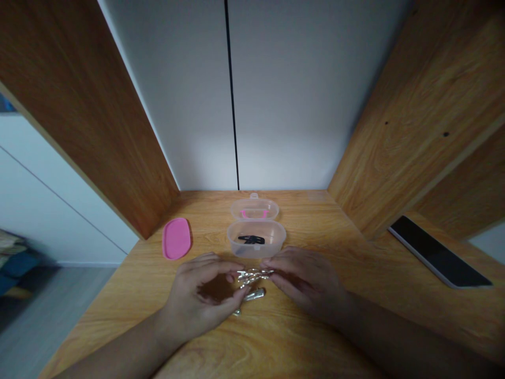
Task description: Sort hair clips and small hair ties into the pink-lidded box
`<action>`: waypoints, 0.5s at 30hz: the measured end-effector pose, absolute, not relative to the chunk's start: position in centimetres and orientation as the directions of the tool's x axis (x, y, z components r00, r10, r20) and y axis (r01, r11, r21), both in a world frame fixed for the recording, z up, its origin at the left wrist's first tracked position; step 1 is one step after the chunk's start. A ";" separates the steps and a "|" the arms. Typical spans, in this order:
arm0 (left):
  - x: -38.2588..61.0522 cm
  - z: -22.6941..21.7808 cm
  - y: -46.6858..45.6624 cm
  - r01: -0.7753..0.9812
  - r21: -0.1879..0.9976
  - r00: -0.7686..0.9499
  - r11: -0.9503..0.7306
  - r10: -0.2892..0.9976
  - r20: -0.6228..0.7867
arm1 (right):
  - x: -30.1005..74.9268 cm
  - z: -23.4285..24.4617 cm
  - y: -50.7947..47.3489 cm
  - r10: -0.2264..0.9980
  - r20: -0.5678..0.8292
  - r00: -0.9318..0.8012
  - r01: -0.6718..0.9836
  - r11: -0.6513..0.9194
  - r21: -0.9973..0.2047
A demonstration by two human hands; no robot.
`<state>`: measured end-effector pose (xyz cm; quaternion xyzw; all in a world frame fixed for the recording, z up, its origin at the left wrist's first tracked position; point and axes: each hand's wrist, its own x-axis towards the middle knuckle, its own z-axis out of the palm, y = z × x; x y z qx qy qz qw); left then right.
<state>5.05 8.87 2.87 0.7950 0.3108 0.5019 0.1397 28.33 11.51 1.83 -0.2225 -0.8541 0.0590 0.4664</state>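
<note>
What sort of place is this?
Probably a home desk nook: a wood-grain desktop set between wooden side panels, with a black tablet lying on a wooden surface nearby.

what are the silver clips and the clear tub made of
The silver clips look like polished metal, given their bright glints, though plating can't be ruled out. The clear tub looks like translucent plastic: cloudy, with its contents showing through.
</note>
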 end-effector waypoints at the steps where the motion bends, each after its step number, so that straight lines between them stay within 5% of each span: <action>1: 5.0 2.8 8.9 0.356 0.549 0.296 -0.756 0.649 0.701 | 28.3 1.8 11.5 0.429 0.776 -0.461 0.329 0.895 -0.300; 15: 4.8 1.9 8.8 0.319 0.743 0.285 -0.589 0.807 0.517 | 28.1 2.2 11.5 0.286 0.813 -0.508 0.227 0.954 -0.194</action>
